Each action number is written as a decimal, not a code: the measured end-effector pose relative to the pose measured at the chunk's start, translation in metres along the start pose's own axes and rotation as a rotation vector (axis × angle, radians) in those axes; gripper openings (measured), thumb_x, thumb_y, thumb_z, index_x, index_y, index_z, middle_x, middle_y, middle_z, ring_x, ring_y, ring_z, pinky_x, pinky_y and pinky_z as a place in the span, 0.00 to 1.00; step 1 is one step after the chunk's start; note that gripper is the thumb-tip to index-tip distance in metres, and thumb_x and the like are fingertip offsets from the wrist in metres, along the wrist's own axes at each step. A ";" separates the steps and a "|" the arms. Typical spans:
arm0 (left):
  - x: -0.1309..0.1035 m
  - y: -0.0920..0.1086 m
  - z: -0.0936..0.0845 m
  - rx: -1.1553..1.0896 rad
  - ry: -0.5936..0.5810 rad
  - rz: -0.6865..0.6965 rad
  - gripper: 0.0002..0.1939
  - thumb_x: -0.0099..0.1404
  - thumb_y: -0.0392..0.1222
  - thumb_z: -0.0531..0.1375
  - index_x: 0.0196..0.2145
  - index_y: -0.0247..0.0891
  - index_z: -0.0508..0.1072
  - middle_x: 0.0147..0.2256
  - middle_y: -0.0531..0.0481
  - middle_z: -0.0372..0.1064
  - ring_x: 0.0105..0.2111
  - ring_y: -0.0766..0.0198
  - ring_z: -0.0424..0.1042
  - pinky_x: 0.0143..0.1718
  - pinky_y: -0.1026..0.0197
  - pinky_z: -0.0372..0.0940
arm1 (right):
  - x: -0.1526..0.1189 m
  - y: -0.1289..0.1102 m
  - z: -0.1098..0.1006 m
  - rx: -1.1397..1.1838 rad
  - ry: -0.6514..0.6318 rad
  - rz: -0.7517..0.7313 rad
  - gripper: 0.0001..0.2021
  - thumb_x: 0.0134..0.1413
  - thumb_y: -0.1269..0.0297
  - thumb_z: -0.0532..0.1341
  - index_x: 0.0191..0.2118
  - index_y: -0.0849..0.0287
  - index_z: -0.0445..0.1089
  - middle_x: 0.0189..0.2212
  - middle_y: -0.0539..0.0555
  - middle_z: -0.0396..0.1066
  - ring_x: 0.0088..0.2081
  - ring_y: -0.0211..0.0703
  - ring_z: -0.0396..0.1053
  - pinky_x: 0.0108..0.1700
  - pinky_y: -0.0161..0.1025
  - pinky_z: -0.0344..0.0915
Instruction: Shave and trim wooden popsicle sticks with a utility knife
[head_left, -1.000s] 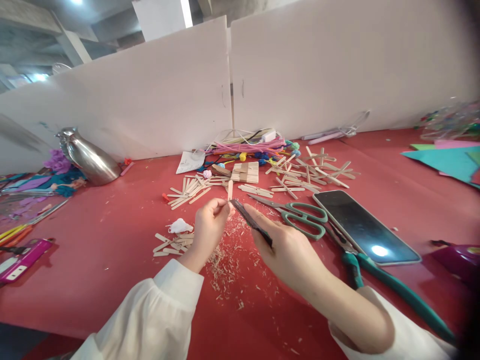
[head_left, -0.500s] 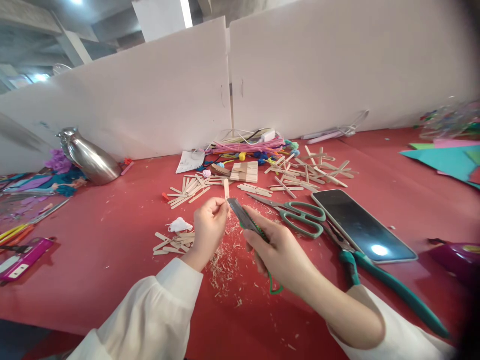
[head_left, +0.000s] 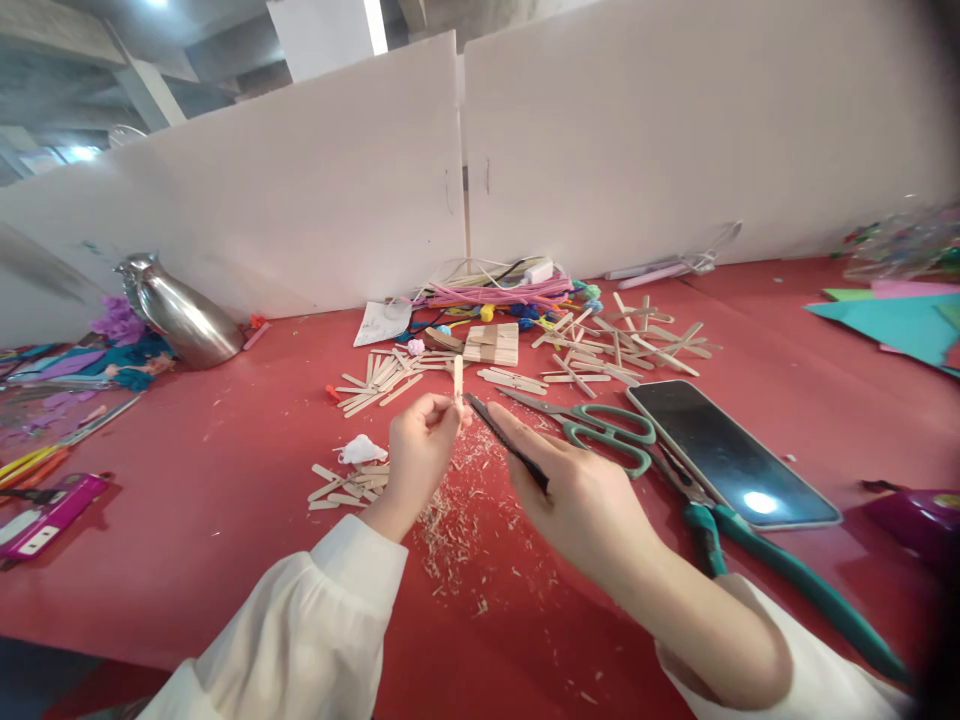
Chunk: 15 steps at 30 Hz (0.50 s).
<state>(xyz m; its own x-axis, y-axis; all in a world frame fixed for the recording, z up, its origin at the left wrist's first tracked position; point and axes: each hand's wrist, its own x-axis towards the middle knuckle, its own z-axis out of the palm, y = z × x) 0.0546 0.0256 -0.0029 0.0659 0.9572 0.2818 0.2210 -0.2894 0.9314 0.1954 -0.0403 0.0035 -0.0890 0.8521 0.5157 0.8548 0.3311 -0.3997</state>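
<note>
Between thumb and fingers, my left hand (head_left: 421, 445) pinches a wooden craft stick (head_left: 458, 376) that stands upright. My right hand (head_left: 581, 495) is wrapped round a utility knife (head_left: 504, 436), its tip close to the lower part of the stick beside my left fingertips. Whether the blade touches the wood I cannot tell. Thin wood shavings (head_left: 450, 545) lie scattered on the red table below both hands. A small pile of cut sticks (head_left: 346, 488) and a white crumpled piece (head_left: 362, 449) lie left of my left wrist.
Green-handled scissors (head_left: 600, 425), pliers (head_left: 750, 540) and a phone (head_left: 735, 450) lie right of my right hand. Loose craft sticks (head_left: 615, 345) and pink pipe cleaners (head_left: 499, 292) spread toward the white partition (head_left: 300, 190). A steel jug (head_left: 184, 315) stands at the back left.
My right hand has turned the knife, so its broad side no longer shows and its green end is hidden. The knife has shifted slightly right; the stick stays in my left fingers.
</note>
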 end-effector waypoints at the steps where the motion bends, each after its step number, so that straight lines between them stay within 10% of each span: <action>1: 0.000 0.000 0.000 -0.013 -0.006 0.006 0.10 0.58 0.44 0.56 0.24 0.35 0.67 0.23 0.50 0.69 0.25 0.67 0.67 0.28 0.66 0.61 | 0.000 0.001 0.000 -0.019 0.011 -0.010 0.24 0.49 0.72 0.49 0.54 0.57 0.64 0.25 0.51 0.74 0.20 0.40 0.68 0.20 0.35 0.61; 15: 0.001 0.000 -0.003 0.203 -0.026 0.112 0.08 0.59 0.41 0.55 0.25 0.36 0.68 0.21 0.55 0.63 0.21 0.69 0.61 0.23 0.68 0.57 | -0.003 0.000 -0.002 -0.340 0.080 -0.137 0.22 0.53 0.71 0.47 0.54 0.57 0.63 0.18 0.48 0.67 0.13 0.36 0.60 0.14 0.35 0.41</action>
<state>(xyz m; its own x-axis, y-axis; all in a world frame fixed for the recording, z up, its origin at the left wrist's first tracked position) 0.0519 0.0264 -0.0023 0.1257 0.9197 0.3720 0.4021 -0.3900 0.8284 0.1967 -0.0434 0.0037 -0.1852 0.7708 0.6096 0.9600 0.2745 -0.0554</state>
